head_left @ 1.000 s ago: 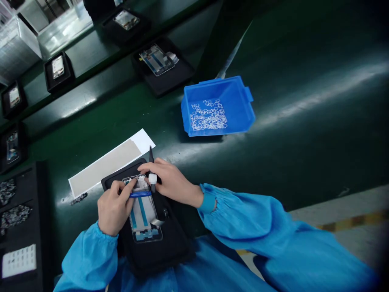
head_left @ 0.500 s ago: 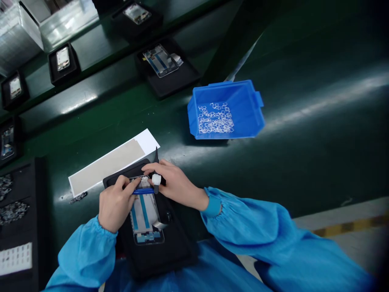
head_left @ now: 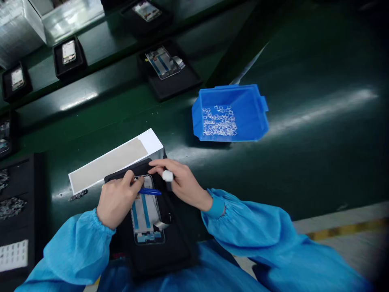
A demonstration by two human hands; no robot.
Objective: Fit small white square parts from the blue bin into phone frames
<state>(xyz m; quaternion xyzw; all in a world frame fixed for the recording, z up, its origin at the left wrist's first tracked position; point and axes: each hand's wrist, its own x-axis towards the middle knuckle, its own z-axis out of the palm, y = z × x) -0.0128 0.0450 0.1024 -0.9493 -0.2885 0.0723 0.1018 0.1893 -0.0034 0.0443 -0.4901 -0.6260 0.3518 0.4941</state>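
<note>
Surface: dark green workbench [head_left: 304,170], with grey floor [head_left: 343,239] and a yellow stripe [head_left: 343,227] beyond its lower right edge.
Left hand [head_left: 117,205]: fingers curled, pinching a blue strip [head_left: 148,192] against a phone frame [head_left: 146,215].
Right hand [head_left: 182,182]: fingers curled around a black tool [head_left: 168,186] with a white collar.
Phone frame: on a black mat [head_left: 179,255], between the hands.
Counts: one blue bin [head_left: 252,121] holding many small clear squares [head_left: 219,121]; one white sheet [head_left: 107,164]; five black trays [head_left: 69,67].
</note>
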